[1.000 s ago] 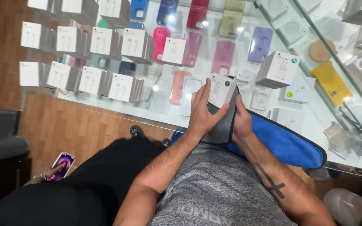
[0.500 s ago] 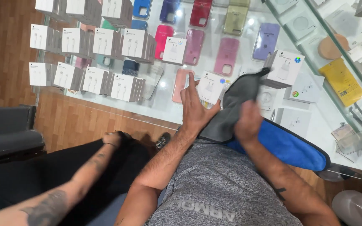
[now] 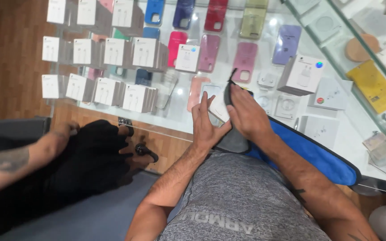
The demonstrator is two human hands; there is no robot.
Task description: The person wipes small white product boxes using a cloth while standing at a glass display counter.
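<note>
A glass surface (image 3: 264,129) over a display case fills the view, with brown wood flooring (image 3: 10,67) off to the left. Nearest the camera, a blue cloth (image 3: 309,154) lies along the surface's near edge, under the person's right forearm. Just beyond it the left hand (image 3: 206,125) props up a small white box (image 3: 217,105) from the left side, fingers spread wide and flat against it, while the right hand (image 3: 246,116) presses a dark grey cloth (image 3: 231,138) over the box's right face, fingers curled around the fabric. The box stands above the glass between the two palms, about half covered by the cloth, so the wiping looks under way rather than finished; how much of the box is already clean cannot be told from here. To the left, another person's tattooed arm (image 3: 10,167) reaches toward something dark, probably clothing. Farther off, under the glass, lie rows of white boxes (image 3: 108,89) and coloured phone cases (image 3: 211,51), with a yellow box (image 3: 371,85) at the far right.
</note>
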